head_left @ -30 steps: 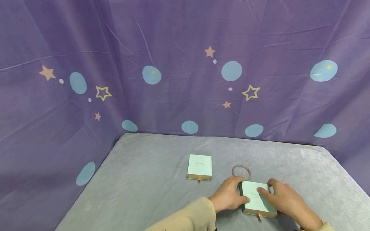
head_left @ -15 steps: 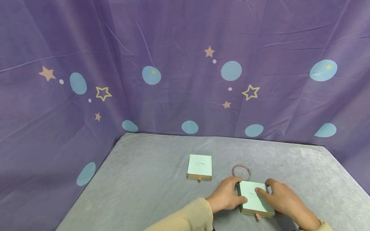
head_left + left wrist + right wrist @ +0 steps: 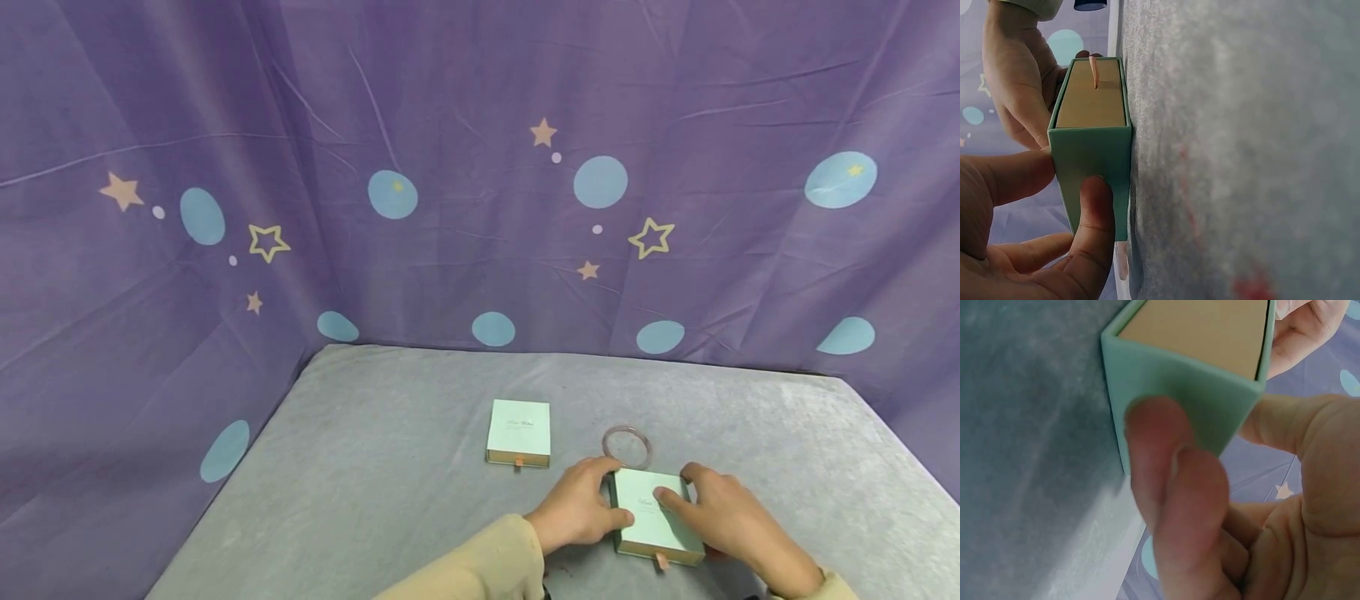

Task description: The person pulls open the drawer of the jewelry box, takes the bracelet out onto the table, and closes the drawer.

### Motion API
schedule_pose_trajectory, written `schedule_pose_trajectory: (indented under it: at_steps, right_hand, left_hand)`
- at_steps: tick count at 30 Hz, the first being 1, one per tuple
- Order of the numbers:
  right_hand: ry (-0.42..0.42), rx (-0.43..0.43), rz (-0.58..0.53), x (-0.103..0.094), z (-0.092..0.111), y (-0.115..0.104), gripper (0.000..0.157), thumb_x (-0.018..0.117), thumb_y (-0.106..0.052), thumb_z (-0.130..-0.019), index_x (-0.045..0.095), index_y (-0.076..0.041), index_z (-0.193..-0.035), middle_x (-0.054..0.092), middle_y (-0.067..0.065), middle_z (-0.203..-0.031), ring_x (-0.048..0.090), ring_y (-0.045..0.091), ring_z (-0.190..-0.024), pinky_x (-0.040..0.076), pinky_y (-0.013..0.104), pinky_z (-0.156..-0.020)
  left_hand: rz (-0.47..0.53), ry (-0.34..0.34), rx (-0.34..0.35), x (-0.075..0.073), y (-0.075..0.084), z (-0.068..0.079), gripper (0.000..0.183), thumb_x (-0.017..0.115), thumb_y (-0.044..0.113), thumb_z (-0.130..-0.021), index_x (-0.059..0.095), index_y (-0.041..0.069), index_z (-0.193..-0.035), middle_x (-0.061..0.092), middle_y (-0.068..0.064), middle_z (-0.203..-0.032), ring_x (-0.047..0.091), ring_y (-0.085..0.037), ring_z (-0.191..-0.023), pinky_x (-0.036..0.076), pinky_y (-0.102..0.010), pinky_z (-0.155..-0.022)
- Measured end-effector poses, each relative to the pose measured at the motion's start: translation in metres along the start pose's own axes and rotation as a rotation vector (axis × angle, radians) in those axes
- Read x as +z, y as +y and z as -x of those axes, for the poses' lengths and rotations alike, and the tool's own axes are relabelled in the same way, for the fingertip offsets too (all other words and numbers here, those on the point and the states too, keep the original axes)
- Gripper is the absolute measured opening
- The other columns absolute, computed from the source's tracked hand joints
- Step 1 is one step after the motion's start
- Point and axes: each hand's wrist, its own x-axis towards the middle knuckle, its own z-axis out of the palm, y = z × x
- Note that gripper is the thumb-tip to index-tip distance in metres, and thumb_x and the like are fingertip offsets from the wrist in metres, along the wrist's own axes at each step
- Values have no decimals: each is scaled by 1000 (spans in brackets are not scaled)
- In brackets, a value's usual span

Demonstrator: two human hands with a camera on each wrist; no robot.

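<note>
A mint-green drawer box (image 3: pixel 652 521), with a tan drawer front and an orange ribbon tab, lies on the grey cloth between both hands. My left hand (image 3: pixel 577 510) holds its left side, thumb on the top edge. In the left wrist view a fingertip of it presses the green side wall (image 3: pixel 1063 187). My right hand (image 3: pixel 731 512) grips the opposite side, its thumb lying on the printed lid; in the right wrist view its bent fingers (image 3: pixel 1172 462) press the other wall. The drawer sits within the sleeve. Just behind the box lies a pinkish clear bangle (image 3: pixel 606 442).
A second mint-green drawer box (image 3: pixel 518 429) rests farther back and to the left, its ribbon tab facing me. Grey cloth (image 3: pixel 360 467) covers the table. A purple curtain (image 3: pixel 450 258) with stars and blue dots hangs behind it and along the left side.
Both hands have slid the near box slightly to the left over the cloth, keeping their hold on it. The bangle and the far box stay in place.
</note>
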Motion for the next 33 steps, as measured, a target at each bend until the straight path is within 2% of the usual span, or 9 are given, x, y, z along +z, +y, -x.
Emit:
schedule_pose_trajectory:
  at_steps: [3, 9, 11, 16, 18, 23, 25, 30, 33]
  right_hand:
    - [-11, 6, -5, 0, 0, -2, 69, 64, -52, -86, 58, 12, -111, 67, 15, -91, 57, 18, -70, 50, 35, -58]
    - [-8, 4, 2, 2, 0, -5, 66, 64, -51, -86, 59, 10, -111, 67, 14, -90, 56, 17, -69, 49, 34, -57]
    - [-1, -1, 3, 2, 0, -5, 65, 65, -50, -86, 59, 10, -110, 67, 13, -89, 56, 17, -69, 48, 33, -56]
    - [11, -11, -18, 5, 2, -8, 62, 66, -48, -86, 59, 9, -110, 65, 8, -83, 54, 16, -63, 46, 30, -53]
    - [12, -12, -28, 6, 3, -10, 62, 66, -47, -86, 59, 9, -110, 64, 7, -80, 53, 16, -61, 45, 30, -51]
    - [2, 2, -49, 7, 4, -13, 63, 66, -47, -86, 58, 10, -113, 63, 6, -77, 53, 16, -57, 44, 29, -48]
    - [0, 8, -62, 8, 4, -14, 63, 66, -46, -86, 57, 10, -113, 62, 5, -74, 53, 16, -53, 44, 30, -46]
    - [2, 15, -103, 11, 6, -17, 60, 68, -44, -86, 57, 9, -114, 56, 4, -62, 51, 16, -40, 43, 30, -38]
    - [10, -1, -104, 12, 7, -19, 61, 67, -44, -86, 56, 10, -113, 55, 4, -62, 50, 16, -38, 43, 30, -38]
  left_hand:
    - [15, -6, -8, -1, -1, 1, 59, 78, 29, -80, 54, 15, -133, 53, 4, -128, 51, -5, -102, 46, -27, -96]
    - [24, 0, -8, -1, -3, 2, 59, 78, 29, -80, 54, 16, -133, 53, 4, -129, 49, -7, -114, 44, -28, -98]
    - [26, -2, -8, -2, -4, 3, 60, 77, 29, -80, 54, 16, -134, 53, 4, -129, 50, -6, -111, 45, -28, -98]
    - [40, -9, -15, -4, -6, 6, 60, 77, 28, -81, 53, 14, -134, 54, 2, -126, 53, -3, -90, 47, -27, -94]
    - [41, -10, -11, -5, -7, 8, 60, 77, 28, -81, 53, 13, -134, 54, 2, -126, 53, -3, -88, 47, -26, -93]
    - [19, -7, 6, -7, -9, 9, 59, 77, 29, -81, 54, 13, -133, 55, 2, -125, 52, -4, -100, 46, -27, -95]
    - [13, -12, 7, -8, -10, 10, 59, 77, 29, -81, 53, 13, -133, 54, 2, -125, 52, -4, -98, 47, -26, -94]
    - [22, -29, -2, -11, -11, 12, 60, 77, 27, -82, 52, 11, -134, 53, 0, -127, 52, -1, -79, 48, -25, -89]
    - [18, -23, -1, -13, -11, 14, 60, 77, 27, -81, 52, 10, -134, 54, -1, -126, 52, -1, -78, 48, -25, -90]
